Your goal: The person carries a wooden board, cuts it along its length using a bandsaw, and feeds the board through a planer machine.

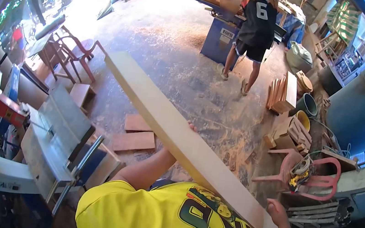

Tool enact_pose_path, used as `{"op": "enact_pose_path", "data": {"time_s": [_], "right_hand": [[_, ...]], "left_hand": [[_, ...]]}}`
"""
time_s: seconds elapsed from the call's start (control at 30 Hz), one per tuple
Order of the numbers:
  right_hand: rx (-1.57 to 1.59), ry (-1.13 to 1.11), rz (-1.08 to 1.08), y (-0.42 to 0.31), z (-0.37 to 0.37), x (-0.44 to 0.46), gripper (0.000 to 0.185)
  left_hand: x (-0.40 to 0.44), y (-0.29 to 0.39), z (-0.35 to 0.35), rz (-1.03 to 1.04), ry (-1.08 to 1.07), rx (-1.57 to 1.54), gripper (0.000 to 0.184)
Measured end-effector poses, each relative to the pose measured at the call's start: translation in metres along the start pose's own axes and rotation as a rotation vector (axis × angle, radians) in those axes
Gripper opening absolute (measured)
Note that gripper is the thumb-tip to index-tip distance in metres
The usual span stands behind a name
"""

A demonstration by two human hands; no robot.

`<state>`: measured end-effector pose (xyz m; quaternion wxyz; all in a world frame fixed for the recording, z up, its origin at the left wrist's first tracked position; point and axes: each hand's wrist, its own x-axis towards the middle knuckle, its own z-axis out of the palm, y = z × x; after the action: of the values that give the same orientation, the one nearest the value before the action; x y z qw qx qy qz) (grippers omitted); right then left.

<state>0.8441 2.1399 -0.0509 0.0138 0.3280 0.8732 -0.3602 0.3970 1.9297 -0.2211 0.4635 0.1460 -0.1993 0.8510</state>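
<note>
A long, thick wooden plank (167, 121) slants across the view in front of my yellow shirt. Its far end points to the upper left, and its near end lies low on the right by my body. From beneath, my left hand (193, 126) grips the middle of the plank; only fingertips show over the far edge, with the palm hidden below the wood. Close to the near end, my right hand (276, 212) is closed on the plank's edge, its fingers partly out of sight.
A person (259, 27) in a dark jersey works at a blue machine (220, 38). On my left stands a machine with a metal table (43, 155). A red plastic chair (325, 181) holding a yellow power tool (299, 178) is at right. Boards (134, 141) lie on the floor; stacked wood (283, 92) sits farther right.
</note>
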Motion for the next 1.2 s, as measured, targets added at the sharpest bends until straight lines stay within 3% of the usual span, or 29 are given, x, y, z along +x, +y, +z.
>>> {"op": "enact_pose_path", "data": {"time_s": [0.03, 0.1, 0.17, 0.3, 0.37, 0.5, 0.63, 0.8, 0.9, 0.97, 1.2], "right_hand": [[0.003, -0.001, -0.001, 0.041, 0.007, 0.027, 0.048], [-0.183, -0.538, 0.379, 0.112, 0.018, 0.081, 0.051], [0.030, -0.419, 0.396, 0.139, 0.028, 0.132, 0.060], [0.057, -0.334, 0.435, 0.169, 0.005, 0.225, 0.064], [-0.055, -0.398, 0.501, 0.162, -0.016, 0.273, 0.067], [-0.161, -0.395, 0.388, 0.134, -0.063, 0.348, 0.068], [-0.090, -0.400, 0.437, 0.095, -0.106, 0.418, 0.065], [-0.302, -0.292, 0.453, -0.018, -0.153, 0.494, 0.061], [-0.423, -0.282, 0.493, -0.004, -0.167, 0.549, 0.061], [-0.303, -0.348, 0.565, -0.008, -0.176, 0.569, 0.063], [-0.349, -0.481, 0.491, -0.009, -0.192, 0.646, 0.067]], "left_hand": [[0.018, -0.001, -0.015, 0.000, 0.002, 0.003, 0.045], [0.063, 0.002, -0.053, -0.059, 0.043, 0.146, 0.044], [0.107, 0.007, -0.077, -0.080, 0.038, 0.122, 0.044], [0.184, -0.004, -0.050, -0.025, 0.103, 0.139, 0.043], [0.196, 0.015, -0.086, 0.018, 0.153, 0.164, 0.043], [0.233, 0.032, -0.110, 0.117, 0.241, 0.262, 0.041], [0.273, 0.063, -0.175, 0.254, 0.430, 0.207, 0.040], [0.356, 0.111, -0.228, 0.198, 0.404, 0.131, 0.040], [0.411, 0.135, -0.247, 0.176, 0.337, 0.128, 0.040], [0.431, 0.149, -0.266, 0.188, 0.405, 0.029, 0.040], [0.471, 0.165, -0.259, 0.263, 0.621, 0.059, 0.038]]}}
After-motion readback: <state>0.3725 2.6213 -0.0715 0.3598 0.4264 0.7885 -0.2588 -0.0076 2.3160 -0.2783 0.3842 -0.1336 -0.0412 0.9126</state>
